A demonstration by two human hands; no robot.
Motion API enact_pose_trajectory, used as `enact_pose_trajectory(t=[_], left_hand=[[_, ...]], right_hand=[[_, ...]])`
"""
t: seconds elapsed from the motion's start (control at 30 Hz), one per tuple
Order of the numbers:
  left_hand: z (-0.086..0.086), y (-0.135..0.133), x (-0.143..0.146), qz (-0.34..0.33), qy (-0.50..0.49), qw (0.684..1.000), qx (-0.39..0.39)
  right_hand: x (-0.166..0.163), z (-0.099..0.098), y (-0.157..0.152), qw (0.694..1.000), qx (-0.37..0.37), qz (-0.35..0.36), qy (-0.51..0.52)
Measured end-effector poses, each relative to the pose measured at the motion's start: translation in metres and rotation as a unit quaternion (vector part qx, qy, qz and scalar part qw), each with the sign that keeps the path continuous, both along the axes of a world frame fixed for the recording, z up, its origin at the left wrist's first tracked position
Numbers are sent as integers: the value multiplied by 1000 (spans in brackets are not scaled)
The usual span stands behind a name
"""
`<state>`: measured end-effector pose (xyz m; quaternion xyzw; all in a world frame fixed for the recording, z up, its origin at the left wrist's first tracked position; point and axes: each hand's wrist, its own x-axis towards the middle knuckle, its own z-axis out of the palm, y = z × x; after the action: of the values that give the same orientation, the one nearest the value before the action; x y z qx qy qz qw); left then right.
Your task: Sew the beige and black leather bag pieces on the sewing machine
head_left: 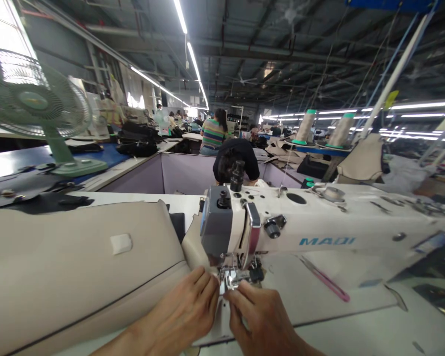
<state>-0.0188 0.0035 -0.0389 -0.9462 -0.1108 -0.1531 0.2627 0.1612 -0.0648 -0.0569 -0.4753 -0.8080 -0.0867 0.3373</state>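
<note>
A white sewing machine (319,230) marked MADI stands on the table, its grey head and presser foot (232,278) just in front of me. My left hand (187,309) lies on a large beige leather-like piece (70,267) with a dark seam line, fingertips close to the presser foot. My right hand (261,316) rests on the machine bed to the right of the foot, fingers pinched at the material's edge under the needle. The two hands nearly touch.
A green desk fan (40,111) stands at the far left. Two thread cones (324,128) sit behind the machine. A pink strip (328,283) lies on the bed. Dark fabric pieces (40,198) lie beyond the beige piece. Other workers (230,153) sit at tables ahead.
</note>
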Motion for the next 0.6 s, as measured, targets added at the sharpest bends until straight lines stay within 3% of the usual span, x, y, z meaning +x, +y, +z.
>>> enact_pose_trajectory(t=[0.1,0.33,0.47,0.6], left_hand=[[5,-2,-3,12,23,1000,-9],[3,1,-1,31,30,999,-20],[7,3,-9,26,22,999,-12],[13,0,-48,35,18,999,-14]], right_hand=[[2,-3,-2,997,44,-45,43],[4,-17,6,992,49,-104,44],[1,-15,12,995,-18,-94,14],[7,-3,4,993,-97,-53,44]])
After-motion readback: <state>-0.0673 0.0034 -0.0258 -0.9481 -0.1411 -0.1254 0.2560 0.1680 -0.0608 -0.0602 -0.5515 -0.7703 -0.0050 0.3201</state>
